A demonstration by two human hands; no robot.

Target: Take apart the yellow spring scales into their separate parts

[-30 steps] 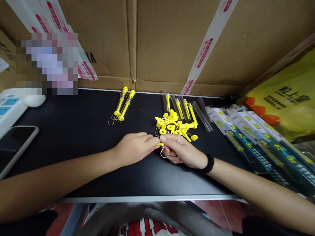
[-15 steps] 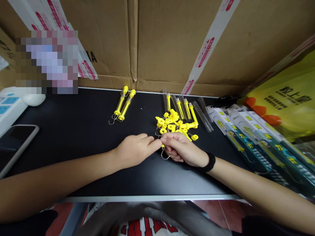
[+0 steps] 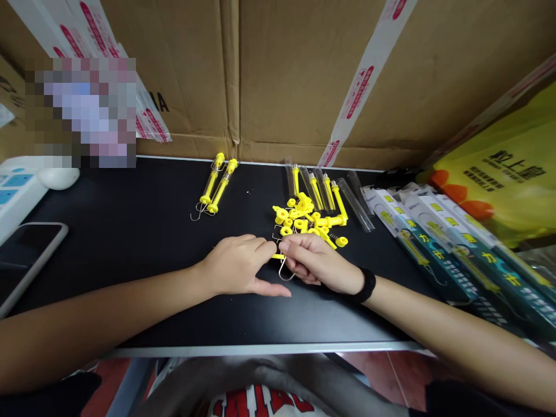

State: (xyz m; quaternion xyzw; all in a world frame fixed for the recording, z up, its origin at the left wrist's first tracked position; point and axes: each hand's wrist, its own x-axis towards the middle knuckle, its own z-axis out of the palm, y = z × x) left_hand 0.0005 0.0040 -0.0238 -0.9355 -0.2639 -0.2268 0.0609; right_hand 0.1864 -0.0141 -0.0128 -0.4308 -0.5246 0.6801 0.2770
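Observation:
My right hand [image 3: 315, 255] pinches a bent metal hook [image 3: 284, 272] between thumb and curled fingers, its curved end hanging below. A small yellow plastic piece [image 3: 277, 256] sits at the top of the hook, partly hidden between the hands. My left hand [image 3: 241, 263] is close beside it, the thumb stretched out and apart from the fingers; the index fingertip is at the yellow piece. Just beyond my hands lies a pile of yellow plastic parts [image 3: 299, 223] with springs and wire pieces. Two assembled yellow spring scales [image 3: 220, 188] with hooks lie farther left.
Clear tubes [image 3: 355, 204], some beside yellow rods [image 3: 328, 194], lie behind the pile. Packaged spring scales [image 3: 452, 249] and a yellow bag [image 3: 499, 168] are at the right. A phone [image 3: 30, 260] and power strip [image 3: 19, 185] lie left. Cardboard boxes [image 3: 286, 75] stand behind the black table [image 3: 152, 231].
My left thumb has swung down and away from the hook, uncovering the yellow piece. My right hand still grips the hook, shifted slightly left in view.

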